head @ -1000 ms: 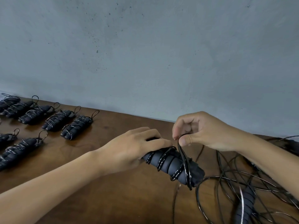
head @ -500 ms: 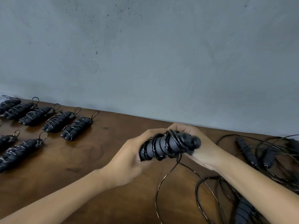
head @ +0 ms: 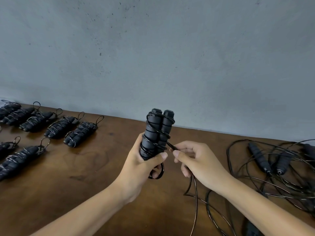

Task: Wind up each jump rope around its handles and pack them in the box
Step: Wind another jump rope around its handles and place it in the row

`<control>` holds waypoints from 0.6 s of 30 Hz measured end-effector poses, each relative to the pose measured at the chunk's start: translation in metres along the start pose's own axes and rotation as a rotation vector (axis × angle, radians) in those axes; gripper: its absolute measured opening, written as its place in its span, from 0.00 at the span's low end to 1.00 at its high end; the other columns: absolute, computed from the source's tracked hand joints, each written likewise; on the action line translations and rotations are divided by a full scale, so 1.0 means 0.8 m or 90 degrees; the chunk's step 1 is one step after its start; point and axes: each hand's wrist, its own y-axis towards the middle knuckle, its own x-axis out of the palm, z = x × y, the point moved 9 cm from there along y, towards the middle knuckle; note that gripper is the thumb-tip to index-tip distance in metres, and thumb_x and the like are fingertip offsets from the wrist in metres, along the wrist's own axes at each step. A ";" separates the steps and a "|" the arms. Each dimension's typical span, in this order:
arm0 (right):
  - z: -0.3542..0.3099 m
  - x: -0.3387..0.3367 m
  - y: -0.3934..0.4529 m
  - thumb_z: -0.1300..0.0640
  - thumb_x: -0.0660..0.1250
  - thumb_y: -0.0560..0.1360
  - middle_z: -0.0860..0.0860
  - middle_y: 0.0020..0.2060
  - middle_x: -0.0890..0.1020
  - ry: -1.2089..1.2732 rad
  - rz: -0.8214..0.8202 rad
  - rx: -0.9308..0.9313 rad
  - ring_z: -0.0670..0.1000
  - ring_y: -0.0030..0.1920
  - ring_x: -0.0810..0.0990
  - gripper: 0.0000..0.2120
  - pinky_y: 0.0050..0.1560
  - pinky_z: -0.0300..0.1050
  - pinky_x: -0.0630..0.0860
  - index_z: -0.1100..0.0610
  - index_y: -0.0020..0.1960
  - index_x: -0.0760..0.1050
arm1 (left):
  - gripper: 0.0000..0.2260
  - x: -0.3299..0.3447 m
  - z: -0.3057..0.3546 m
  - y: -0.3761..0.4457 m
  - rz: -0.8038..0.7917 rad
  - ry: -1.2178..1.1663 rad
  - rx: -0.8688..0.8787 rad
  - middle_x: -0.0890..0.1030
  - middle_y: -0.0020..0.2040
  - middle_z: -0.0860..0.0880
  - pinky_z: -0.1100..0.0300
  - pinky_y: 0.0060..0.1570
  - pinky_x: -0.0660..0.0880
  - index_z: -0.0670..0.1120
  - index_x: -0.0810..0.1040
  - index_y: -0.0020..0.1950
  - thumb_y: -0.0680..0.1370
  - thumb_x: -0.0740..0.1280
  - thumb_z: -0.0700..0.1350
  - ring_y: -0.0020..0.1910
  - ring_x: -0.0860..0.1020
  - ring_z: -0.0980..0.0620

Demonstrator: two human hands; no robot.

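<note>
Grey wall behind, the left hand (head: 143, 165) clamps the paired foam handles (head: 157, 132) upright above the table (head: 105, 193). Right hand (head: 196, 160) pinches the thin cord (head: 172, 147) close to them: light, springy, probably slippery, so it needs tension.

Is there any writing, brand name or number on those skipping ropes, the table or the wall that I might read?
None: no readable text appears anywhere.
Black foam jump-rope handles gripped by the left hand: plain, no label visible.
Wound black rope bundles on the brown wooden table: no markings visible.
Grey plaster wall: only specks and stains.
</note>
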 end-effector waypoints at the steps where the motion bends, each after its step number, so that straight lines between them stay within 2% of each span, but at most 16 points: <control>1: 0.001 -0.001 -0.002 0.55 0.66 0.82 0.47 0.41 0.85 -0.004 0.011 0.009 0.47 0.25 0.77 0.06 0.41 0.43 0.79 0.49 0.54 0.82 | 0.16 -0.002 -0.002 0.000 0.009 -0.007 -0.012 0.75 0.43 0.46 0.56 0.30 0.67 0.48 0.76 0.61 0.79 0.72 0.33 0.35 0.68 0.48; 5: 0.002 -0.009 -0.010 0.54 0.66 0.82 0.41 0.43 0.85 -0.078 0.050 0.018 0.44 0.24 0.77 0.07 0.41 0.31 0.74 0.47 0.57 0.80 | 0.15 -0.008 -0.008 0.003 0.026 -0.006 -0.047 0.77 0.44 0.47 0.57 0.30 0.67 0.46 0.75 0.61 0.79 0.72 0.33 0.35 0.69 0.47; 7: -0.001 -0.015 -0.016 0.53 0.66 0.81 0.38 0.45 0.84 -0.127 0.068 0.015 0.39 0.27 0.77 0.07 0.46 0.32 0.73 0.44 0.56 0.80 | 0.15 -0.013 -0.011 0.005 0.040 -0.005 -0.062 0.77 0.44 0.47 0.58 0.30 0.67 0.45 0.75 0.61 0.79 0.72 0.33 0.35 0.69 0.48; 9: -0.007 -0.019 -0.023 0.52 0.67 0.81 0.34 0.45 0.84 -0.193 0.075 0.011 0.32 0.39 0.79 0.07 0.53 0.36 0.73 0.41 0.55 0.80 | 0.15 -0.020 -0.016 0.007 0.053 0.004 -0.084 0.77 0.45 0.46 0.59 0.30 0.67 0.44 0.74 0.61 0.78 0.73 0.34 0.34 0.68 0.47; 11: -0.018 -0.023 -0.030 0.52 0.66 0.81 0.31 0.44 0.83 -0.236 0.079 0.002 0.31 0.52 0.78 0.08 0.59 0.33 0.72 0.39 0.56 0.79 | 0.15 -0.026 -0.023 0.010 0.060 0.018 -0.113 0.76 0.45 0.45 0.59 0.30 0.66 0.44 0.73 0.61 0.78 0.73 0.35 0.31 0.67 0.47; 12: -0.025 -0.024 -0.032 0.52 0.66 0.82 0.31 0.45 0.83 -0.253 0.078 -0.010 0.32 0.55 0.78 0.10 0.60 0.31 0.71 0.39 0.59 0.78 | 0.15 -0.028 -0.026 0.011 0.058 0.026 -0.127 0.76 0.46 0.44 0.59 0.30 0.66 0.45 0.73 0.61 0.78 0.73 0.35 0.31 0.67 0.47; 15: -0.049 -0.016 -0.036 0.53 0.61 0.84 0.35 0.54 0.80 -0.358 0.041 -0.076 0.35 0.57 0.77 0.14 0.58 0.30 0.72 0.43 0.68 0.75 | 0.16 -0.024 -0.034 0.012 0.025 0.048 -0.169 0.77 0.46 0.44 0.59 0.30 0.67 0.47 0.74 0.62 0.78 0.73 0.36 0.29 0.68 0.49; 18: -0.070 -0.003 -0.037 0.62 0.57 0.85 0.36 0.61 0.74 -0.489 -0.050 -0.134 0.32 0.54 0.73 0.22 0.51 0.31 0.72 0.44 0.75 0.67 | 0.17 -0.017 -0.038 0.012 -0.022 0.081 -0.206 0.79 0.45 0.45 0.60 0.30 0.67 0.49 0.74 0.63 0.78 0.73 0.36 0.29 0.69 0.49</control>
